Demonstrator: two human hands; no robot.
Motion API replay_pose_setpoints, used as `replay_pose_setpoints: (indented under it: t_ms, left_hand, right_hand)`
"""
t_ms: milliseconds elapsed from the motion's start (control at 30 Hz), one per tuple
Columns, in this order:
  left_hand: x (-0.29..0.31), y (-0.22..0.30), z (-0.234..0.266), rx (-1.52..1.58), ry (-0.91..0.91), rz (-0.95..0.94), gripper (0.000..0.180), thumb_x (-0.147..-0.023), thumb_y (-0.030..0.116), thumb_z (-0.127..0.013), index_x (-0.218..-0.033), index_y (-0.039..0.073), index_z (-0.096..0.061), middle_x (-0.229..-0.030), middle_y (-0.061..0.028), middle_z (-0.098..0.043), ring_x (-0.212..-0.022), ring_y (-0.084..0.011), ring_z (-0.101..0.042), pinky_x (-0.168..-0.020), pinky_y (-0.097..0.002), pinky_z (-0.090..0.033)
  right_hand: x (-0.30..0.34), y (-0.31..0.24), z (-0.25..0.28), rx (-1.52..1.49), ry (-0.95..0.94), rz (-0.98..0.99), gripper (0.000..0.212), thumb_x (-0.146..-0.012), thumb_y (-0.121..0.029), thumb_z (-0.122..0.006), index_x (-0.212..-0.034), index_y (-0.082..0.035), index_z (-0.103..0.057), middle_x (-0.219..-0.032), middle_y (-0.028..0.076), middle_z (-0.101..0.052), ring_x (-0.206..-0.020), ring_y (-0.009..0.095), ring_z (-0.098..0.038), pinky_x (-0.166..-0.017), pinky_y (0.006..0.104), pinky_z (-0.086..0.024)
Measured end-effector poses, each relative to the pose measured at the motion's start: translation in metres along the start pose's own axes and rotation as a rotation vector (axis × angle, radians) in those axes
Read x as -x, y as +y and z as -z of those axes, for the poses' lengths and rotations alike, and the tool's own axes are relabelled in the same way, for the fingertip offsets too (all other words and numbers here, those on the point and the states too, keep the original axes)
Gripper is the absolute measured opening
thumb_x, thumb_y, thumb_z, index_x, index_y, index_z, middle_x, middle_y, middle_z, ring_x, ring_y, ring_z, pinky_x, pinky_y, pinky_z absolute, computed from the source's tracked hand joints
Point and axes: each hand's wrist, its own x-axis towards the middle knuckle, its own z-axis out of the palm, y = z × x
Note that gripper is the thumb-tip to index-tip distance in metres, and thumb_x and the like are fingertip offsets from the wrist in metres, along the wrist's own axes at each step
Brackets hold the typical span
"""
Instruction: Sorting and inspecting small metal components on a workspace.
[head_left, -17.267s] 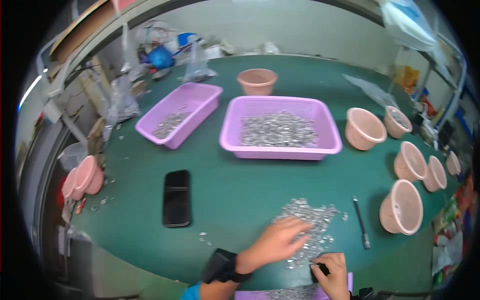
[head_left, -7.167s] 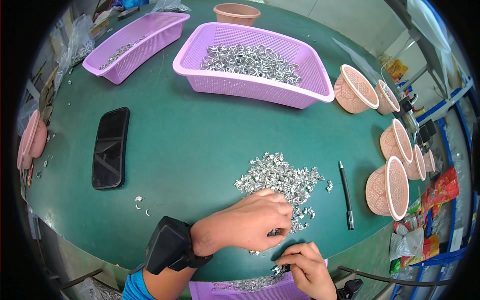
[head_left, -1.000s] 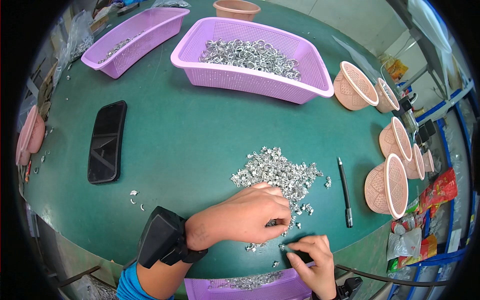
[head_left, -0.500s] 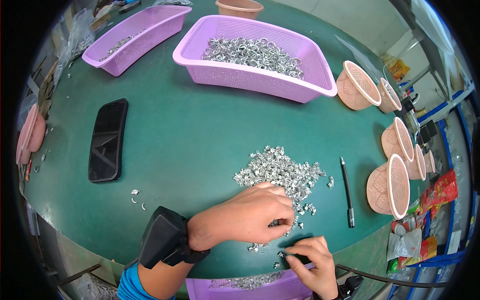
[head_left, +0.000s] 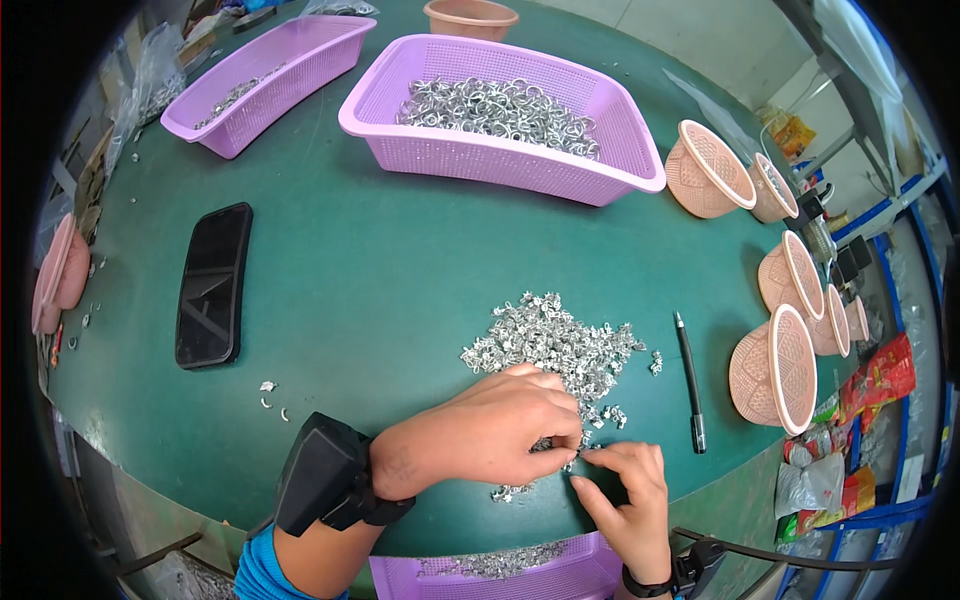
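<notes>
A loose heap of small silver metal parts (head_left: 565, 340) lies on the green table. My left hand (head_left: 505, 425) rests over the heap's near edge, fingers curled in and the thumb bent toward them; what they grip, if anything, is hidden. Close beside it is my right hand (head_left: 635, 500), its thumb and forefinger apart and the forefinger tip at a few parts by the left fingertips. A purple basket (head_left: 395, 580) with similar small parts sits below the table's near edge, under both hands.
Beyond the heap stands a large purple basket (head_left: 500, 170) of silver rings, with another purple basket (head_left: 250, 105) at far left. A black phone (head_left: 213, 285) lies left, a pen (head_left: 690, 385) right. Several peach baskets (head_left: 755, 380) line the right edge.
My right hand has moved up and away from the near edge, toward the left fingertips. Two small parts seen near its fingers are gone from there. The left hand has barely moved.
</notes>
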Motion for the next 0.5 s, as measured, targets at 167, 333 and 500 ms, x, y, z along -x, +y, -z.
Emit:
replay_pose_setpoints:
  t_ms: [167,333,500]
  left_hand:
    - [0.000,0.002,0.001,0.015,-0.007,0.014,0.008,-0.076,0.017,-0.061,-0.074,0.009,-0.060,-0.076,-0.0001,-0.058,-0.082,-0.0187,-0.052,-0.077,-0.0318,-0.036]
    - [0.000,0.001,-0.001,0.020,-0.005,0.016,0.008,-0.076,0.017,-0.061,-0.074,0.009,-0.060,-0.076,0.0000,-0.058,-0.082,-0.0184,-0.052,-0.077,-0.0317,-0.036]
    - [0.001,0.002,0.001,0.011,-0.012,0.036,0.009,-0.076,0.017,-0.061,-0.073,0.009,-0.060,-0.076,0.0002,-0.058,-0.082,-0.0186,-0.052,-0.078,-0.0316,-0.036]
  right_hand:
    - [0.006,0.003,0.002,0.045,-0.086,0.043,0.023,-0.064,-0.007,-0.073,-0.084,-0.008,-0.063,-0.082,0.005,-0.054,-0.078,0.021,-0.047,-0.069,0.0300,-0.037]
    - [0.012,-0.003,0.007,-0.033,-0.100,-0.023,0.024,-0.060,-0.007,-0.076,-0.080,-0.006,-0.063,-0.081,0.004,-0.056,-0.076,0.020,-0.048,-0.069,0.0291,-0.038]
    - [0.015,0.001,0.006,0.016,-0.136,-0.005,0.023,-0.061,-0.006,-0.075,-0.081,-0.006,-0.064,-0.081,0.005,-0.058,-0.075,0.020,-0.050,-0.068,0.0292,-0.039]
